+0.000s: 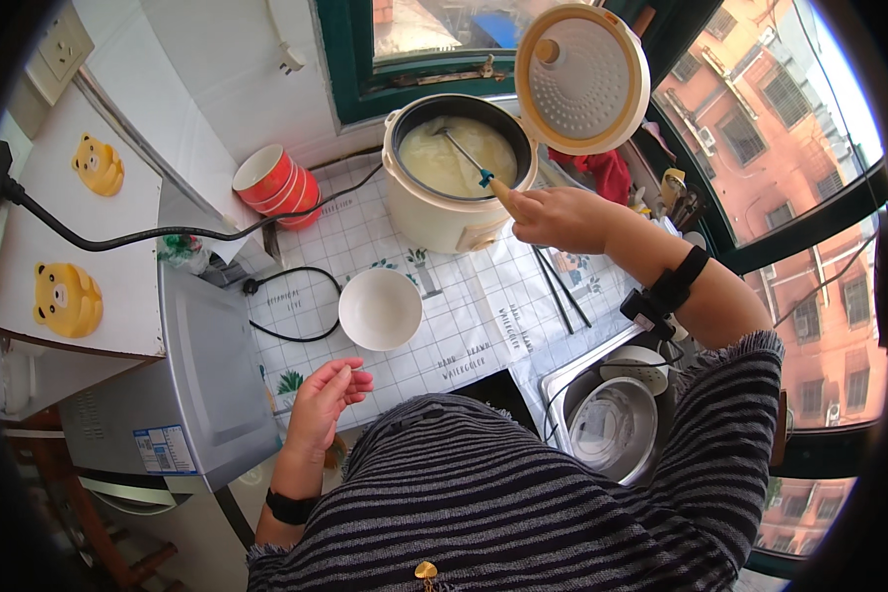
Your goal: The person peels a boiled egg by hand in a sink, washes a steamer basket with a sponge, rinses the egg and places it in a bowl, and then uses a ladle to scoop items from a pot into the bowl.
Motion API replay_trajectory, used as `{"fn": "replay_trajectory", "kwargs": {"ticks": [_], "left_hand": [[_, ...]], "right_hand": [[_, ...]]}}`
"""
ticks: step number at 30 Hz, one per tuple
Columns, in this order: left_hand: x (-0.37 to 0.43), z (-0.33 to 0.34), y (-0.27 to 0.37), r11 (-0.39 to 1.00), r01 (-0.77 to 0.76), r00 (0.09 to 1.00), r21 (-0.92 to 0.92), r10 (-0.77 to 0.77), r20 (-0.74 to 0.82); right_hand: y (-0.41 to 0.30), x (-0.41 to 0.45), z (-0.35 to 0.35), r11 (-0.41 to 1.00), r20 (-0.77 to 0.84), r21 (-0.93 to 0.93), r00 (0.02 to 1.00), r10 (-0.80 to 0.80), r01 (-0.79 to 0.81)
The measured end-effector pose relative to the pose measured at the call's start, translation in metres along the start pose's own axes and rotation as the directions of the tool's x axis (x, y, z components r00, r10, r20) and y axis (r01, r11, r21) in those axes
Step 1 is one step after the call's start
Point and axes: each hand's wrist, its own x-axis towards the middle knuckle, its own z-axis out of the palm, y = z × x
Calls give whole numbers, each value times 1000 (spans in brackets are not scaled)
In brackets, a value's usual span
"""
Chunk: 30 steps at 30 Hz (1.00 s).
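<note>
My right hand (562,218) grips the wooden handle of a ladle (502,194). The ladle's metal shaft slants into a rice cooker (433,222), and its head is partly sunk in pale, cloudy liquid (451,166), perhaps porridge. The cooker's hinged lid (581,81) stands raised at the back right. A white bowl (380,309) sits on the patterned counter cover in front of the cooker, its inside facing up with no food visible. Just below the bowl, my left hand (331,399) hovers, fingers loosely bent, holding nothing and apart from the bowl.
Stacked red bowls (281,185) stand left of the cooker. A black power cord (214,235) crosses above the counter's left side. Two black chopsticks (561,288) lie right of centre. The sink (555,388) at lower right holds a metal basin (613,429). Windows border the right.
</note>
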Motion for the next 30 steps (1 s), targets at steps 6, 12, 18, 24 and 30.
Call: {"fn": "replay_trajectory", "kwargs": {"ticks": [6, 12, 18, 24, 30], "left_hand": [[4, 1, -1, 1000, 6, 1000, -7, -6, 14], [8, 2, -1, 1000, 9, 999, -10, -9, 43], [9, -1, -1, 999, 0, 999, -35, 1, 41], [7, -7, -6, 998, 4, 999, -60, -2, 36], [7, -8, -6, 998, 0, 999, -56, 2, 37]], "right_hand": [[-15, -6, -21, 984, 86, 96, 986, 144, -152], [-29, 0, -55, 930, 93, 251, 963, 253, -269], [-33, 5, -90, 838, 54, 447, 944, 325, -314], [-25, 5, -99, 720, -125, 640, 887, 444, -270], [-18, -3, -55, -80, 96, 995, 487, 868, -53]]}}
